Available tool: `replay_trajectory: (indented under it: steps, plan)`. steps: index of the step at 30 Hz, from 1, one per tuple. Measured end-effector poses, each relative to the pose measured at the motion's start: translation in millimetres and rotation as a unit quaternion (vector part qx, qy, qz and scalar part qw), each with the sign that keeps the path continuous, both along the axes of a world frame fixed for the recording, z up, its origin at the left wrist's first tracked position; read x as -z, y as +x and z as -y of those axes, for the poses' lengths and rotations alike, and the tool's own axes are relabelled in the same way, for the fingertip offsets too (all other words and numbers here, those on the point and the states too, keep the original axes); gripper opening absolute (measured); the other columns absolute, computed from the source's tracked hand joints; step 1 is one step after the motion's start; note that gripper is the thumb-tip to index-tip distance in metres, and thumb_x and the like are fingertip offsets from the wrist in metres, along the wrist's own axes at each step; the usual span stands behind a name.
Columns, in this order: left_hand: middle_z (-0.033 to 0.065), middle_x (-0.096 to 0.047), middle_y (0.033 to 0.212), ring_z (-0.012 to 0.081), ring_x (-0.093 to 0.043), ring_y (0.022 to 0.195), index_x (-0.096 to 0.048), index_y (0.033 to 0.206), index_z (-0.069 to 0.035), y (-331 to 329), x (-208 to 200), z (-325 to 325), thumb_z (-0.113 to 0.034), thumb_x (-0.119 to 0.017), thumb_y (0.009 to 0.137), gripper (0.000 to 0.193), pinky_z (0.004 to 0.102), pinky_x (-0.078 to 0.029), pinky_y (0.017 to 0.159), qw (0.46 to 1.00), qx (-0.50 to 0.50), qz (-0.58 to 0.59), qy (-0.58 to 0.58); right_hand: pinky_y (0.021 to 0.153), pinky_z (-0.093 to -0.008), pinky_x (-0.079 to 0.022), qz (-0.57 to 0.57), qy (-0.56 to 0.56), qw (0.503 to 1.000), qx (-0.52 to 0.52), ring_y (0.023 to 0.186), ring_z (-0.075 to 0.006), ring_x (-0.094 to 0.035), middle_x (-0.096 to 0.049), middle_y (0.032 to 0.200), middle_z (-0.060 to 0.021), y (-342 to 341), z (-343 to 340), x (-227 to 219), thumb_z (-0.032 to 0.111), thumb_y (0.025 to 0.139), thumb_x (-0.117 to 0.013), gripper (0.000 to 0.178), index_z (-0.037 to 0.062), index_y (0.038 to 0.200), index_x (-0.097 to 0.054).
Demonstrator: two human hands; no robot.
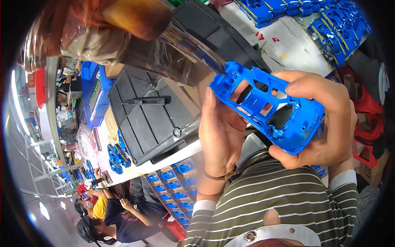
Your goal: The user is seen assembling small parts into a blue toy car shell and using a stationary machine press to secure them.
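Note:
A glossy blue toy car body shell is held between my two hands, tilted, its inner side and window openings showing. My left hand supports one end and the underside, its thumb up along the edge. My right hand grips the other end, fingers on the upper edge and thumb at the lower rim. At the shell's far left end, the narrow tip of a dark rod meets or nearly meets it. That rod comes from a fixture wrapped in clear plastic, with a blurred amber part above.
A ribbed black plastic panel lies left, bearing a thin dark tool. Stacked blue shells fill the far right, near red scraps. Red stools stand right. A tray of blue parts and co-workers are lower left.

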State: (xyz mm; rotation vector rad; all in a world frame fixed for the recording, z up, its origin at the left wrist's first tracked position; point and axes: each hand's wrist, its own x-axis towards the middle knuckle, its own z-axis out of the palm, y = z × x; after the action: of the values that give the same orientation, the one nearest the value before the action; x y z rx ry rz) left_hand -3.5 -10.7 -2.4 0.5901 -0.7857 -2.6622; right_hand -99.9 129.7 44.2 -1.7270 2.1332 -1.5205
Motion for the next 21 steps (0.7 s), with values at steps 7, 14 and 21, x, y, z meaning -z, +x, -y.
replay_trajectory:
  steps: [7, 14, 21]
  plan:
    - [0.0144, -0.063, 0.106, 0.0243, -0.067, 0.077, -0.044, 0.124, 0.0, 32, 8, 0, -0.06, -0.025, 0.092, 0.071, 0.0339, -0.057, 0.065, 0.994, 0.103, 0.023, -0.017, 0.072, -0.0375, -0.05, -0.075, 0.095, 0.992, -0.026, 0.081, -0.0338, -0.063, -0.06, 0.108, -0.0251, 20, -32, 3, 0.026, 0.066, -0.077, 0.051, 0.0075, 0.103, -0.046]
    - [0.0152, -0.06, 0.09, 0.029, -0.065, 0.064, -0.053, 0.101, 0.009, 111, 33, 7, -0.036, -0.048, 0.093, 0.046, 0.0415, -0.059, 0.057, 0.985, 0.155, 0.029, 0.07, 0.051, -0.0332, -0.048, -0.191, 0.046, 0.958, -0.21, 0.066, -0.0297, -0.058, -0.063, 0.103, -0.0219, 54, -24, 19, 0.008, 0.069, -0.066, 0.031, 0.0068, 0.096, -0.051]
    - [0.0198, -0.051, 0.124, 0.0324, -0.061, 0.099, -0.029, 0.135, 0.002, 174, 18, -1, -0.051, -0.035, 0.093, 0.068, 0.0427, -0.057, 0.073, 0.996, 0.024, -0.054, -0.061, 0.071, -0.0368, -0.051, 0.014, 0.021, 0.979, -0.202, 0.084, -0.0328, -0.063, -0.062, 0.107, -0.0204, 79, 11, 11, 0.02, 0.06, -0.077, 0.047, 0.009, 0.1, -0.056]
